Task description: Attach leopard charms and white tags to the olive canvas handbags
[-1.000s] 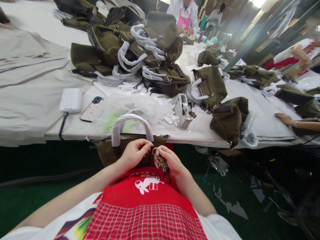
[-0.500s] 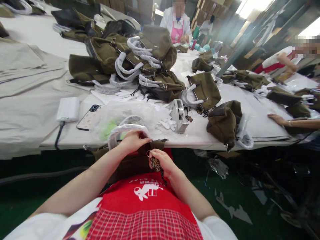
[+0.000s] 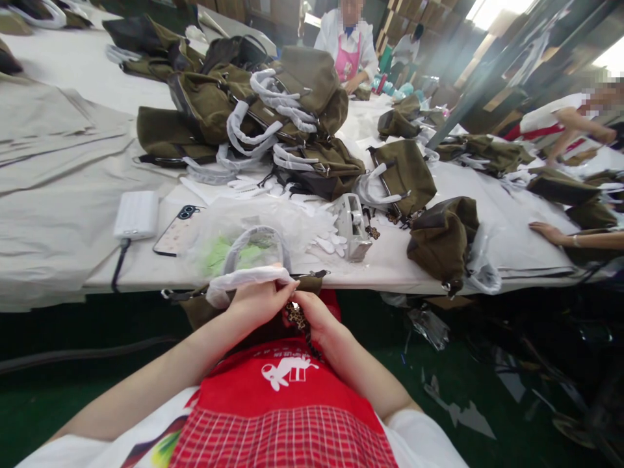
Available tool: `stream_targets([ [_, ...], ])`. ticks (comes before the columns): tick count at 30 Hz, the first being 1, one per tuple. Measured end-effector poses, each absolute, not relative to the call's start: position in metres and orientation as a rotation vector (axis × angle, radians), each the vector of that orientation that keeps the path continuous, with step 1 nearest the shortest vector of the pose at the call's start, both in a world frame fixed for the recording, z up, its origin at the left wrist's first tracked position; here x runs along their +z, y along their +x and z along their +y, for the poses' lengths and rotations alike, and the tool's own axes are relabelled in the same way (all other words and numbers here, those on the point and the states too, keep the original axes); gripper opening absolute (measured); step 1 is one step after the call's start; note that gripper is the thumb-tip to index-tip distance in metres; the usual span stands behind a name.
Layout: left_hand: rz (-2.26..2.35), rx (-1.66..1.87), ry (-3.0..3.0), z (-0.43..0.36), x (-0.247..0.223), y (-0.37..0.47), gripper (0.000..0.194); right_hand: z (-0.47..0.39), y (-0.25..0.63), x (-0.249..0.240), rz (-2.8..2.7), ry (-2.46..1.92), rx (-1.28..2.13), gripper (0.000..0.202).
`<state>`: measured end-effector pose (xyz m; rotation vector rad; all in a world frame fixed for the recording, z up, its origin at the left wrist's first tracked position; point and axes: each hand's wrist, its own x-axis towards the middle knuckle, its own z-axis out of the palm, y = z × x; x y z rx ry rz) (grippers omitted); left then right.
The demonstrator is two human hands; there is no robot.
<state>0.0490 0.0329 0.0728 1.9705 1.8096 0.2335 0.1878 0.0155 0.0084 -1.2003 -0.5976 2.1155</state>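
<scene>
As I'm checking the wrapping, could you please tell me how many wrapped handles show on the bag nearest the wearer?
2: the nearer handle lies against the left hand, and the farther handle arches up behind it. The left hand hides part of the bag.

White plastic block (image 3: 136,214) on the counter (image 3: 511,227), black cable (image 3: 119,265) running to the front edge. Phone (image 3: 174,234) near it, lenses up. Pale scraps (image 3: 470,419) on the green floor (image 3: 43,406).

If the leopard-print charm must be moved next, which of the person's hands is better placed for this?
Probably the right hand: it seems to hold the charm, while the left hand is at the white-wrapped handle.
</scene>
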Motion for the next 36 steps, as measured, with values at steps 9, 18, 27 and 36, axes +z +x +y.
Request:
stream_targets([
  [9,1.560,0.778,2.089,0.010,0.042,0.036,0.032,0.006,0.185,0.004,-0.216,-1.056,2.039,0.011],
  [18,1.470,1.093,1.421,0.020,0.020,0.029,0.032,0.010,0.191,0.000,-0.643,-0.956,1.946,0.025],
  [27,1.499,0.969,1.193,0.044,0.029,0.026,0.038,0.009,0.217,-0.007,-1.395,-1.376,1.367,0.026],
  [36,1.216,0.479,1.410,0.018,0.023,0.044,0.038,-0.001,0.218,-0.015,-1.172,-1.284,1.711,0.034],
])
